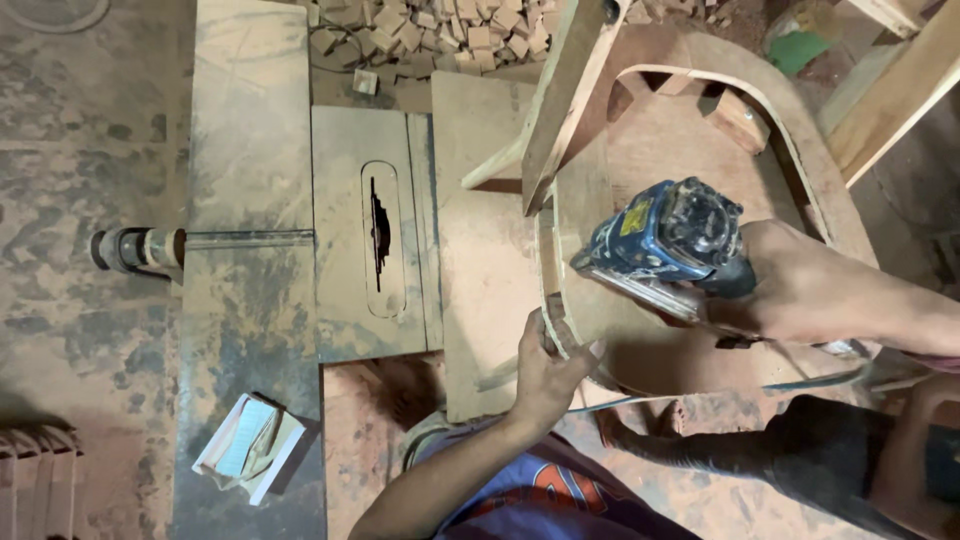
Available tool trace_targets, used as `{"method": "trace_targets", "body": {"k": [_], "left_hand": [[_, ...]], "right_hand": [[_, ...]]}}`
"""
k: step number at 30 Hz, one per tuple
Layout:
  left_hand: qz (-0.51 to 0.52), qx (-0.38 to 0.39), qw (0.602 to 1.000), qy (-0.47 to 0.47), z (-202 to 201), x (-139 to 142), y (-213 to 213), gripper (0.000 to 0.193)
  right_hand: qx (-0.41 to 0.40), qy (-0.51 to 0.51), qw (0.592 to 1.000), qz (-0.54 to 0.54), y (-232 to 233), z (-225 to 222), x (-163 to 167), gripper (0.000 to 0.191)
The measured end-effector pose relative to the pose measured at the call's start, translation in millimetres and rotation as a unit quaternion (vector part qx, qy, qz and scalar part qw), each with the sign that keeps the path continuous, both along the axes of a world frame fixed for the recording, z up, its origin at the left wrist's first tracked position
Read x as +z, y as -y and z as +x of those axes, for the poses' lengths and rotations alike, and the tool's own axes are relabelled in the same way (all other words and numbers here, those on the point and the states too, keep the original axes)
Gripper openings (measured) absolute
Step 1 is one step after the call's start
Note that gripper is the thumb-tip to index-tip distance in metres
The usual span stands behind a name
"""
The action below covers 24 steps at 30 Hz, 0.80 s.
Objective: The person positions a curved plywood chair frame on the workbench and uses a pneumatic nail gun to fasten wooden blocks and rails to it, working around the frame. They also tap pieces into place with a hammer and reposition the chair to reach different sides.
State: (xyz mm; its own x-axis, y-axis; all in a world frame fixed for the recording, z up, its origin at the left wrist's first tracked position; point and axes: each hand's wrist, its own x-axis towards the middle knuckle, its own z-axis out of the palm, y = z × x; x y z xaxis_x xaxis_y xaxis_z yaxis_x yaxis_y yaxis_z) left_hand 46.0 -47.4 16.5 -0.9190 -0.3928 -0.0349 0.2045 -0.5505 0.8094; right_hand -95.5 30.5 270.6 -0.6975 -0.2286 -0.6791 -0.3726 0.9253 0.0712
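My right hand (pixel 800 290) grips a blue and black power router (pixel 668 238), held against the inner side of a curved wooden frame (pixel 700 70). My left hand (pixel 545 372) is closed over the near rim of that frame, just left of and below the tool. The frame is a bent oval of brown wood lying on a dusty plywood board (pixel 480 250). A pale wooden leg (pixel 560 100) of the piece slants up across the frame's top left.
A table saw top (pixel 250 200) lies to the left with its blade (pixel 379 232) showing in the slot. A folded paper packet (pixel 250 447) rests on its near end. Small wood offcuts (pixel 430 30) are heaped at the back. A round handle (pixel 130 248) sticks out left.
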Motion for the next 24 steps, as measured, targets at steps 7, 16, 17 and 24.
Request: {"method": "trace_targets", "body": {"k": [7, 16, 17, 24], "left_hand": [[0.036, -0.018, 0.999, 0.01, -0.4, -6.3, -3.2, 0.049], [-0.498, 0.233, 0.823, -0.145, -16.6, 64.7, 55.6, 0.053], [-0.546, 0.19, 0.801, -0.156, -29.1, 75.3, 59.9, 0.046], [-0.76, 0.03, 0.615, -0.207, -217.4, 158.1, 42.1, 0.034]], "right_hand": [[-0.002, 0.036, 0.998, -0.057, 7.0, -11.8, -1.4, 0.015], [-0.086, -0.024, 0.99, -0.107, -57.9, -79.1, 24.7, 0.036], [-0.079, -0.041, 0.985, -0.147, -67.5, -89.4, 31.3, 0.033], [-0.014, -0.274, 0.894, -0.355, -144.4, -167.1, 64.3, 0.023]]}}
